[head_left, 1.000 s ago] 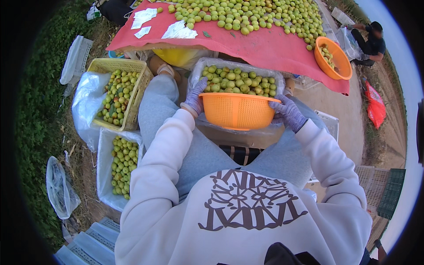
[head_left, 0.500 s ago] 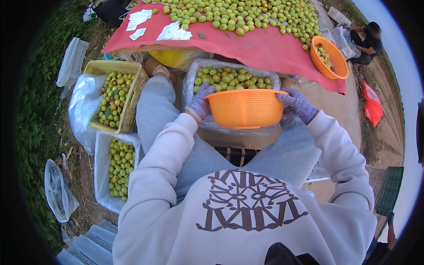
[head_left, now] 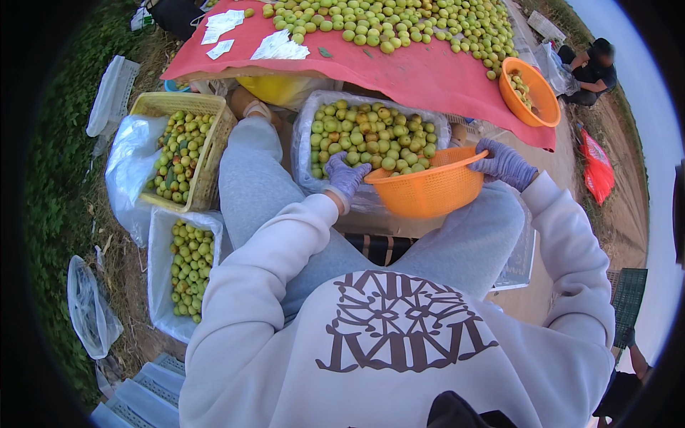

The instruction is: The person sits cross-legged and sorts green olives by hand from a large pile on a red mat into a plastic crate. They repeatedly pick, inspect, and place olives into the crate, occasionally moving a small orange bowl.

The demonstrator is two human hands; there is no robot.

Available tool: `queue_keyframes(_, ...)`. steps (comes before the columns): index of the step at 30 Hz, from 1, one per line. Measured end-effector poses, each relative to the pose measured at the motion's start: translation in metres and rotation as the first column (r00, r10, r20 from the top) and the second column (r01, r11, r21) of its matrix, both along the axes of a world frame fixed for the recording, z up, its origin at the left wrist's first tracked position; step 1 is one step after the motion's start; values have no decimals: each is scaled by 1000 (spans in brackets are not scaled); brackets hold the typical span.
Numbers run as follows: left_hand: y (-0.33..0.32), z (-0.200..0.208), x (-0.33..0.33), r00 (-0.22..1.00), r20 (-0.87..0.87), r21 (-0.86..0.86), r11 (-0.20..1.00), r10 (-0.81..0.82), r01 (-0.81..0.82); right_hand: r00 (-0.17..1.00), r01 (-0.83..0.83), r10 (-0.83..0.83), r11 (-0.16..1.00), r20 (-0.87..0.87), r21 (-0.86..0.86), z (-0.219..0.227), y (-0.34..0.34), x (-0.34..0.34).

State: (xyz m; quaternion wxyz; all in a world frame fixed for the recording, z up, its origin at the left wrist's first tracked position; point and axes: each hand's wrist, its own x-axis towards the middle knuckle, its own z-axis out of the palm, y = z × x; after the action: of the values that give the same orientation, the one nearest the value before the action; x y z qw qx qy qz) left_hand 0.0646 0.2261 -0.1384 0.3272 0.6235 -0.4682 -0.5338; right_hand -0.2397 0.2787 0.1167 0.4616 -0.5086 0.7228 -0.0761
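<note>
My right hand (head_left: 505, 163), in a thin purple glove, is closed on the right rim of an orange perforated plastic basket (head_left: 428, 194). The basket is tilted over the near right edge of a plastic-lined crate (head_left: 302, 146) between my knees. No fruit shows inside it from here. Small round green fruits (head_left: 371, 135), some with brownish patches, fill the crate. My left hand (head_left: 345, 180), gloved alike, is at the crate's near edge, fingers apart. Its fingertips are beside the basket's left rim and the nearest fruits; whether they touch them is hard to tell.
Ahead, a red cloth (head_left: 399, 75) carries a large spread of fruit, paper slips and another orange basket (head_left: 548, 107). Left of my leg stand a yellow crate (head_left: 214, 146) and a white lined crate (head_left: 161, 299), both with fruit. A person (head_left: 592, 71) sits far right.
The orange basket has moved right and nearer to me and tipped, uncovering more fruit in the crate. My left hand has come off its rim; my right hand has shifted right with it.
</note>
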Motion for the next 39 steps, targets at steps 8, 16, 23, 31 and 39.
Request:
queue_keyframes(8, 23, 9, -1, 743, 631, -163, 899, -221, 406, 827, -480, 382, 862, -413, -162, 21, -20, -14)
queue_keyframes(16, 22, 28, -4, 339, 891, -66, 651, -303, 756, 488, -655, 529, 748, -694, 109, 53, -59, 13)
queue_keyframes(23, 26, 34, -2, 140, 879, 103, 469, -455, 877, 384, -652, 556, 729, -737, 210, 57, -61, 24)
queue_keyframes(31, 27, 39, 1, 116, 857, 134, 434, -502, 891, 309, -605, 598, 724, -740, 333, 58, -45, 20)
queue_keyframes(39, 27, 32, 2, 79, 867, 150, 408, -493, 900, 341, -592, 589, 740, -733, 319, 62, -29, 3)
